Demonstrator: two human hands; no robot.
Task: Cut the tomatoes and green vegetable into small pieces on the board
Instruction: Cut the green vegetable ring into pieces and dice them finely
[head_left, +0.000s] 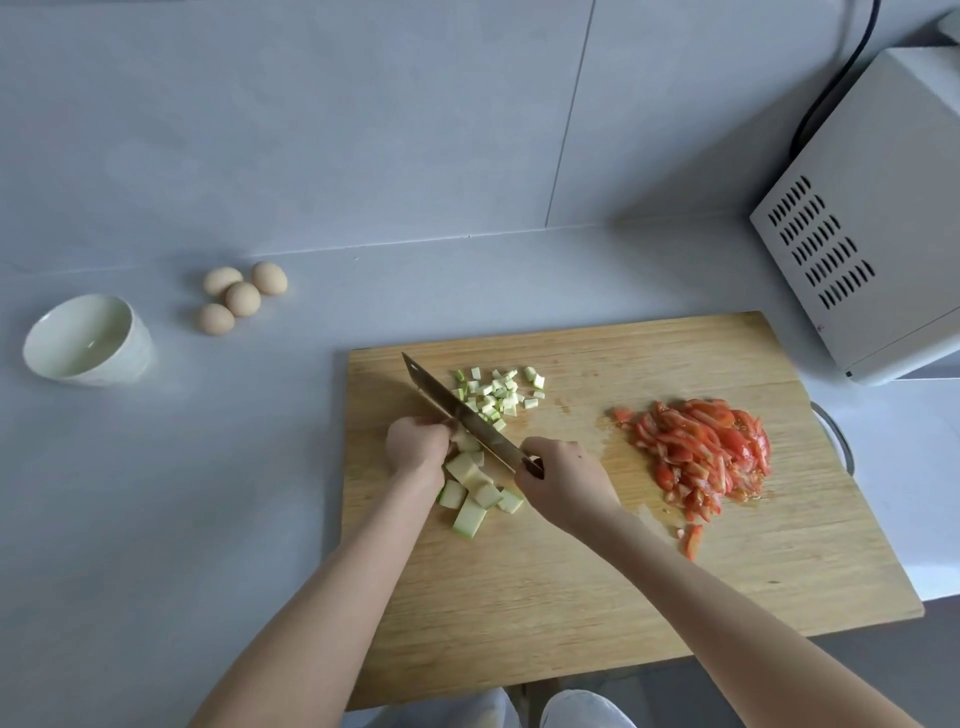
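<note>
A wooden cutting board (597, 571) lies on the counter. A heap of cut red tomato pieces (701, 457) sits on its right half. Small pale green vegetable cubes (498, 392) lie at the board's far left. Larger green vegetable chunks (475, 491) lie nearer to me. My left hand (418, 441) is curled on a green piece right beside the blade. My right hand (563, 480) grips the handle of a cleaver (457, 410), whose blade runs diagonally up-left between the small cubes and the chunks.
Several brown eggs (241, 299) and a white bowl (88, 340) sit on the grey counter to the left. A white appliance (872, 234) with vent slots and a black cable stands at the right, close to the board's far corner.
</note>
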